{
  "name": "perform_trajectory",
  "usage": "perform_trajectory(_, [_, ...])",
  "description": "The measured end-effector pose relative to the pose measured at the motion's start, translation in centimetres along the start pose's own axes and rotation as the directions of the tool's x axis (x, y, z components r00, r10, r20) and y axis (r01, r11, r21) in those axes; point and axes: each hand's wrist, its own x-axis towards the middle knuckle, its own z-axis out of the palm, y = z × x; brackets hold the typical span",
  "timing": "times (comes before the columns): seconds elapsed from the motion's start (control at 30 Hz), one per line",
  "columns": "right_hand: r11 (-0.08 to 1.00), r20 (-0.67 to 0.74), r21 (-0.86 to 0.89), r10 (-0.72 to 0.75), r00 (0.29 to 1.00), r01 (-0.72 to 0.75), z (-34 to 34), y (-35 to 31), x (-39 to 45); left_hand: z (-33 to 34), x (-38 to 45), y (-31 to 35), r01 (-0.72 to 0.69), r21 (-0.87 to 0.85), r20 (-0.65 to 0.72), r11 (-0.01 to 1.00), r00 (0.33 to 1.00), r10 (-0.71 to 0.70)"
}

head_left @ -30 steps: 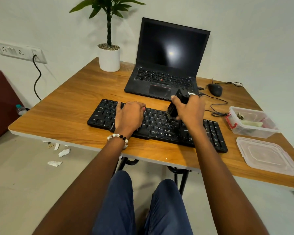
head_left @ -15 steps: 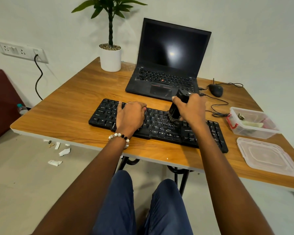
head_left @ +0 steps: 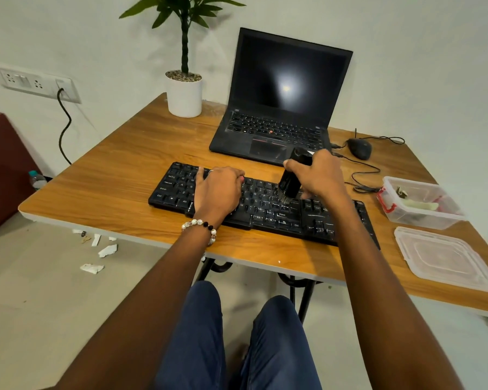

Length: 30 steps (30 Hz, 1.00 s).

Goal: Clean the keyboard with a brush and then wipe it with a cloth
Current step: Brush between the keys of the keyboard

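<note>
A black keyboard (head_left: pixel 268 209) lies on the wooden table (head_left: pixel 124 175), in front of me. My left hand (head_left: pixel 219 190) rests flat on its left half, fingers spread over the keys. My right hand (head_left: pixel 319 174) grips a black brush (head_left: pixel 292 178) held upright, with its bristles down on the keys near the keyboard's middle. A cloth is not clearly in view.
An open black laptop (head_left: pixel 279 108) stands behind the keyboard. A potted plant (head_left: pixel 184 88) is at the back left. A wired mouse (head_left: pixel 359 149) lies at the back right. A clear container (head_left: pixel 417 202) and its lid (head_left: pixel 445 258) sit at the right. Paper scraps (head_left: pixel 102 251) lie on the floor.
My right hand has shifted the brush slightly along the middle keys, the bristles staying on the keyboard. My left hand has stayed in place.
</note>
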Motion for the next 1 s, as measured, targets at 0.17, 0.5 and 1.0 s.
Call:
perform_trajectory(0.17, [0.987, 0.036, 0.152, 0.039, 0.999, -0.044, -1.3, -0.7, 0.7, 0.2, 0.0, 0.0, -0.003, 0.000, -0.001, 1.000, 1.000, 0.003])
perform_trajectory(0.5, [1.000, 0.099, 0.016, 0.011, 0.995, -0.013, 0.0, -1.4, 0.1, 0.3, 0.1, -0.1, 0.007, -0.007, 0.001, 1.000, 1.000, -0.007])
perform_trajectory(1.0, [0.985, 0.162, 0.163, -0.084, 0.983, 0.058, 0.7, -2.1, 0.7, 0.5, 0.3, -0.1, 0.008, -0.002, -0.008, 1.000, 1.000, -0.008])
